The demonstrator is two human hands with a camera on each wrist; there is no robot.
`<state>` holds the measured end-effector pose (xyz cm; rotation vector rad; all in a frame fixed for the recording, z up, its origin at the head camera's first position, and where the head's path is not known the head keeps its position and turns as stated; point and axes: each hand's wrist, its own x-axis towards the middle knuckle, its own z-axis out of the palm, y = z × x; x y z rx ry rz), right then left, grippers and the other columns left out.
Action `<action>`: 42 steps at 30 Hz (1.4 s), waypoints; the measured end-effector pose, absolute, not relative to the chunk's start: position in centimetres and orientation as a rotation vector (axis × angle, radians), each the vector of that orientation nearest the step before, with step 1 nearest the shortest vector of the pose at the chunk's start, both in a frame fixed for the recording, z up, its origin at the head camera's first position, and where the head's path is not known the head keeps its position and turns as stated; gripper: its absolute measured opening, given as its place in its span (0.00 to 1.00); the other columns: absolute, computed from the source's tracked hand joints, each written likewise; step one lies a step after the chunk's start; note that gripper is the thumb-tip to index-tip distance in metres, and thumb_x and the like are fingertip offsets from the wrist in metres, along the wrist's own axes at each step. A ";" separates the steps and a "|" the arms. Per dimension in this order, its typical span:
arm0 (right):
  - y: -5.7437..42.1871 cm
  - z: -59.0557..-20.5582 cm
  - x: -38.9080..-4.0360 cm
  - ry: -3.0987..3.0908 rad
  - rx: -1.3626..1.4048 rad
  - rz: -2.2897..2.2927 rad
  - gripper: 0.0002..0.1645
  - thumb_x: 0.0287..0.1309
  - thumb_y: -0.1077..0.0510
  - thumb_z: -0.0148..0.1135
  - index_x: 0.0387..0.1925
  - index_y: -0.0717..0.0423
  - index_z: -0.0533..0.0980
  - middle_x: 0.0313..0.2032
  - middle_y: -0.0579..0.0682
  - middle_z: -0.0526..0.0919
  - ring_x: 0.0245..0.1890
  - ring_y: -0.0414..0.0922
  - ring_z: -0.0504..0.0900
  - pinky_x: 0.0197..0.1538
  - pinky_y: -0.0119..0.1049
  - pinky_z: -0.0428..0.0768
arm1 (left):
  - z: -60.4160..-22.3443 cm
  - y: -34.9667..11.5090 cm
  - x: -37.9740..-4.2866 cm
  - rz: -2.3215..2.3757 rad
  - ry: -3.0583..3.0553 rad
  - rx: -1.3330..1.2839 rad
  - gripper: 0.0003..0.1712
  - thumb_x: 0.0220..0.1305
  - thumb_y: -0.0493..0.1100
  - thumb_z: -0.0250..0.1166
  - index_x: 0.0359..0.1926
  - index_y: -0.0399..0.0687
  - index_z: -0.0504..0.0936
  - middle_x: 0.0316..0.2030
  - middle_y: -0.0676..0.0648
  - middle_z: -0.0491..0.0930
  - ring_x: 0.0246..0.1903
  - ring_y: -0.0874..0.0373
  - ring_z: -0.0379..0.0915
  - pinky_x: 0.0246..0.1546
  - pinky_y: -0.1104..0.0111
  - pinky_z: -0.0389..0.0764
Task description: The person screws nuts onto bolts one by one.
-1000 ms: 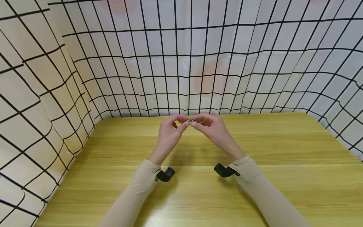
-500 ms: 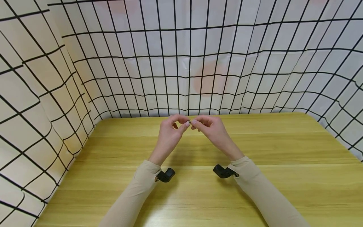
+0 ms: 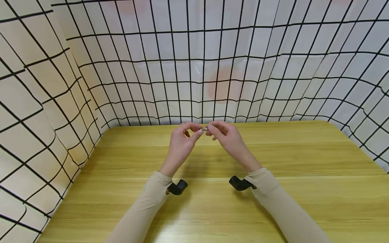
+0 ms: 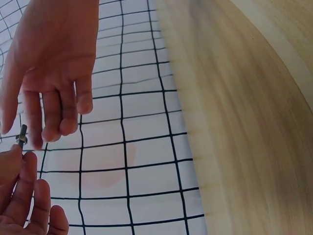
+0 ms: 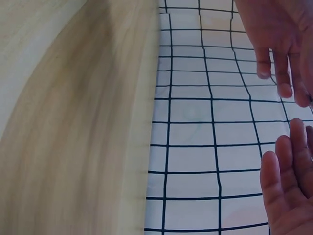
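Observation:
My left hand pinches a small metal bolt between thumb and index finger, above the back part of the table. In the left wrist view the bolt's threaded end sticks out of the pinch with a nut on it. Facing it, my right hand holds its thumb and index finger apart on either side of the nut; no contact shows. Fingers of both the left hand and the right hand appear in the right wrist view, where the bolt is mostly out of frame.
Below the hands lies a wood-grain table. A white sheet with a black grid stands behind it and along both sides. Black wrist-worn devices stick out at both sleeves.
Half a second ago the right thumb and fingers covered the bolt's end. Now they have parted and shifted slightly, so the bolt shows again. The left hand stays nearly still.

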<state>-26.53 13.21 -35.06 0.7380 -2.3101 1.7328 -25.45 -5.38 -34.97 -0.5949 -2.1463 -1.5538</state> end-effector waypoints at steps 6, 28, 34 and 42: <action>13.3 -34.7 -26.4 -2.282 0.822 1.669 0.17 0.65 0.60 0.63 0.54 0.56 0.74 0.47 0.53 0.80 0.49 0.48 0.76 0.50 0.48 0.74 | -34.9 -5.5 -25.4 -1.558 -2.150 -0.591 0.02 0.64 0.39 0.68 0.38 0.46 0.86 0.34 0.54 0.83 0.38 0.61 0.73 0.37 0.62 0.69; 12.5 -33.1 -24.6 -2.260 0.756 1.731 0.09 0.64 0.61 0.64 0.44 0.61 0.81 0.41 0.54 0.84 0.42 0.51 0.82 0.46 0.37 0.79 | -34.8 -5.5 -25.4 -1.586 -2.148 -0.600 0.02 0.64 0.39 0.68 0.37 0.46 0.86 0.33 0.54 0.82 0.37 0.61 0.73 0.37 0.62 0.69; 12.4 -32.7 -24.2 -2.294 0.749 1.710 0.09 0.67 0.60 0.61 0.42 0.63 0.81 0.38 0.58 0.84 0.39 0.52 0.81 0.46 0.42 0.79 | -34.8 -5.4 -25.3 -1.579 -2.139 -0.624 0.03 0.64 0.39 0.68 0.38 0.46 0.86 0.34 0.53 0.82 0.37 0.61 0.73 0.36 0.62 0.69; 12.7 -34.0 -25.5 -2.316 0.744 1.722 0.11 0.70 0.58 0.58 0.38 0.63 0.81 0.33 0.60 0.83 0.37 0.52 0.79 0.41 0.39 0.78 | -35.0 -5.3 -25.4 -1.582 -2.142 -0.645 0.02 0.64 0.38 0.68 0.38 0.47 0.86 0.34 0.54 0.82 0.37 0.62 0.72 0.37 0.63 0.68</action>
